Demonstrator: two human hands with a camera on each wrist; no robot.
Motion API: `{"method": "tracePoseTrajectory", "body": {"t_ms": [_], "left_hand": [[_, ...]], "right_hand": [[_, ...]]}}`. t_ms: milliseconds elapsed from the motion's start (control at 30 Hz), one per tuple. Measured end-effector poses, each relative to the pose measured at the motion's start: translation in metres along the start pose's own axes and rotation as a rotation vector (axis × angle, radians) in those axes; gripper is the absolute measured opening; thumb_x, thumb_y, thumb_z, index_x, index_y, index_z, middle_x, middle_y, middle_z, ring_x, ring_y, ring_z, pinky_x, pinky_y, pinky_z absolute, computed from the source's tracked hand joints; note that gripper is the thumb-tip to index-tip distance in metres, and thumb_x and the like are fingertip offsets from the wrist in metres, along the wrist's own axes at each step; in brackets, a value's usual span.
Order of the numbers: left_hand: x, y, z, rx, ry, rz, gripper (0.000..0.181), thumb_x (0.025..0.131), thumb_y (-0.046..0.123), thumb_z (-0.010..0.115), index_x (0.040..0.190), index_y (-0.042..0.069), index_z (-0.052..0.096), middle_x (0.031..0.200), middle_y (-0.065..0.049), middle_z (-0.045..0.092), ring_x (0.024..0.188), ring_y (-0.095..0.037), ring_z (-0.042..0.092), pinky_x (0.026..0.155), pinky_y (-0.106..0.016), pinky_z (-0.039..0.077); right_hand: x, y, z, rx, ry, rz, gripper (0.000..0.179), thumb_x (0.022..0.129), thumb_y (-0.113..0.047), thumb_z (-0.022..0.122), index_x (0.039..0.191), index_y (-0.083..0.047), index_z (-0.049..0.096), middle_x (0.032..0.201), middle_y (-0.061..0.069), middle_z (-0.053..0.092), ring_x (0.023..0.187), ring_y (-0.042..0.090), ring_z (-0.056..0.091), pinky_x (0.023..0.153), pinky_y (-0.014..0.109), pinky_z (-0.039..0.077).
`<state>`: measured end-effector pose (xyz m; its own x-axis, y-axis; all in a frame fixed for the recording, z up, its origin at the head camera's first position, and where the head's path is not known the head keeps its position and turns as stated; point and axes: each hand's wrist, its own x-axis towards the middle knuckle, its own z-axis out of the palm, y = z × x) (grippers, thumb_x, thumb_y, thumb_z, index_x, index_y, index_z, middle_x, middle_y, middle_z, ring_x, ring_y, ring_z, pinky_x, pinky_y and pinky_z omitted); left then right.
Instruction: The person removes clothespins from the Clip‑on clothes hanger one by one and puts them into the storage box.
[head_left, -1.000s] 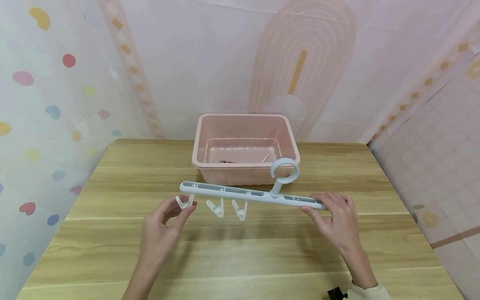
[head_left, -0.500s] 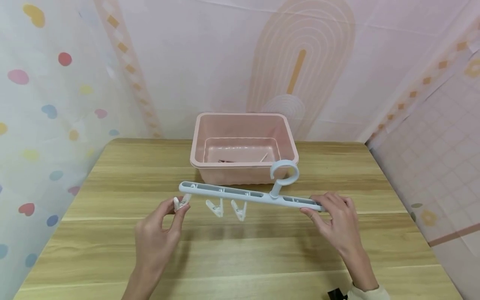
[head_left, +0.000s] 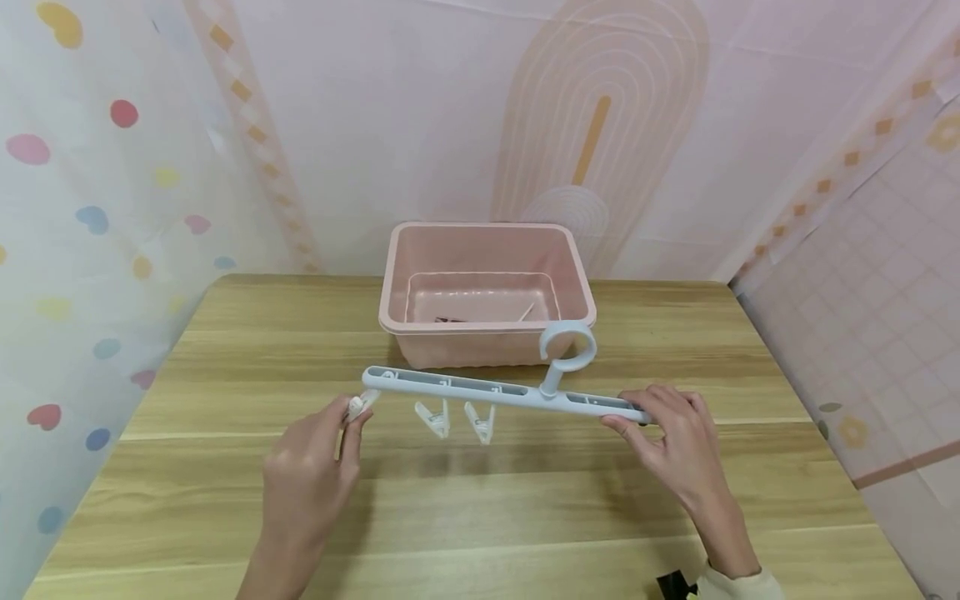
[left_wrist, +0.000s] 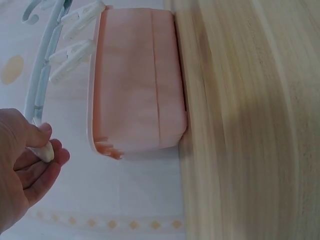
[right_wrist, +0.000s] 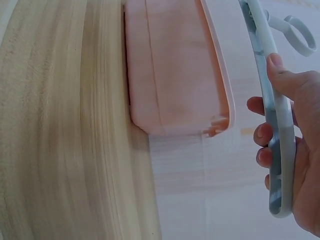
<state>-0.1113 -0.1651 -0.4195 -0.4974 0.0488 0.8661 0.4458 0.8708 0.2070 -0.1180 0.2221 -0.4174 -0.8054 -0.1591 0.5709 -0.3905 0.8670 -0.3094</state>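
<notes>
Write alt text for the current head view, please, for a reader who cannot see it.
A person's right hand grips one end of a pale blue hanger, while the left hand pinches a white clip at the other end. Two more clips hang from the bar between the hands. Beyond, a pink bin stands on a wooden table.

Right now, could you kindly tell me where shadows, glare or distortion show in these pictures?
Head view: soft shadows on the table near the left hand and the right hand, small glints inside the pink bin; left wrist view: bowed table grain, and the bin's corner looks ragged; right wrist view: a similarly ragged bin corner.
</notes>
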Motion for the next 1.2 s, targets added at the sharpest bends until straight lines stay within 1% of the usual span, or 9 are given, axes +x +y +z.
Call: {"method": "tracePoseTrajectory", "body": {"t_ms": [133,267,367,500,633,733,833,967,1200], "left_hand": [[0.002,0.003,-0.001,0.004,-0.003,-0.002,0.043,0.104,0.031,0.053,0.091,-0.007,0.068,0.070,-0.020,0.071,0.055,-0.035,0.065,0.047,-0.045,0.052],[0.002,0.007,-0.001,-0.180,-0.064,-0.164,0.020,0.090,0.016,0.075,0.094,-0.004,0.072,0.078,-0.016,0.076,0.061,-0.026,0.072,0.058,-0.030,0.057],[0.006,0.015,-0.003,-0.491,-0.211,-0.493,0.021,0.081,0.003,0.081,0.099,-0.002,0.072,0.083,-0.009,0.079,0.069,-0.011,0.075,0.067,-0.019,0.058],[0.009,0.021,-0.004,-1.003,-0.344,-0.885,0.011,0.091,0.000,0.069,0.101,-0.004,0.066,0.087,-0.002,0.079,0.078,-0.009,0.076,0.075,-0.026,0.061],[0.003,0.018,-0.001,-1.451,-0.415,-0.956,0.015,0.100,-0.003,0.053,0.107,0.004,0.065,0.098,-0.002,0.079,0.090,-0.013,0.076,0.086,-0.028,0.060],[-0.003,0.016,0.001,-1.645,-0.463,-0.967,0.025,0.103,-0.005,0.045,0.114,0.007,0.064,0.105,-0.003,0.078,0.098,-0.013,0.075,0.090,-0.025,0.058],[-0.008,0.013,0.004,-1.597,-0.501,-0.966,0.022,0.103,-0.004,0.046,0.114,0.006,0.062,0.106,-0.002,0.077,0.100,-0.013,0.075,0.090,-0.026,0.058],[-0.009,0.012,0.005,-1.255,-0.472,-0.940,0.010,0.097,-0.001,0.060,0.107,0.000,0.061,0.101,0.002,0.078,0.096,-0.012,0.076,0.086,-0.026,0.059],[0.010,0.006,0.007,-0.723,-0.386,-0.703,0.019,0.084,-0.004,0.076,0.101,-0.003,0.069,0.095,0.002,0.072,0.082,-0.002,0.069,0.078,-0.015,0.057]], "right_hand": [[-0.003,-0.001,0.003,-0.007,0.017,-0.005,0.031,0.075,-0.035,0.083,0.095,-0.013,0.076,0.083,0.000,0.074,0.074,0.013,0.059,0.077,0.028,0.035],[-0.007,-0.001,0.006,0.022,0.038,0.007,0.032,0.072,-0.031,0.084,0.095,-0.011,0.076,0.084,0.001,0.075,0.076,0.014,0.060,0.076,0.023,0.031],[-0.009,0.000,0.008,0.045,0.043,0.019,0.032,0.074,-0.032,0.084,0.096,-0.010,0.076,0.083,0.002,0.074,0.074,0.013,0.058,0.076,0.020,0.030],[-0.010,0.000,0.010,0.083,0.039,0.043,0.031,0.076,-0.031,0.083,0.097,-0.009,0.076,0.084,0.002,0.074,0.074,0.013,0.058,0.076,0.018,0.029],[-0.011,-0.001,0.012,0.119,0.033,0.058,0.029,0.073,-0.024,0.084,0.096,-0.009,0.076,0.085,0.002,0.075,0.075,0.012,0.058,0.076,0.018,0.028],[-0.011,-0.001,0.012,0.140,0.029,0.074,0.028,0.073,-0.020,0.085,0.096,-0.009,0.075,0.085,0.002,0.074,0.076,0.010,0.058,0.077,0.020,0.029],[-0.011,-0.001,0.012,0.150,0.035,0.088,0.027,0.072,-0.018,0.085,0.096,-0.009,0.075,0.085,0.001,0.074,0.076,0.009,0.057,0.077,0.024,0.031],[-0.010,0.001,0.010,0.148,0.052,0.089,0.028,0.071,-0.017,0.086,0.095,-0.009,0.075,0.084,0.002,0.074,0.077,0.010,0.057,0.078,0.026,0.032],[-0.008,0.003,0.005,0.160,0.074,0.084,0.030,0.069,-0.014,0.086,0.096,-0.009,0.075,0.084,0.002,0.074,0.079,0.008,0.058,0.080,0.025,0.031]]}}
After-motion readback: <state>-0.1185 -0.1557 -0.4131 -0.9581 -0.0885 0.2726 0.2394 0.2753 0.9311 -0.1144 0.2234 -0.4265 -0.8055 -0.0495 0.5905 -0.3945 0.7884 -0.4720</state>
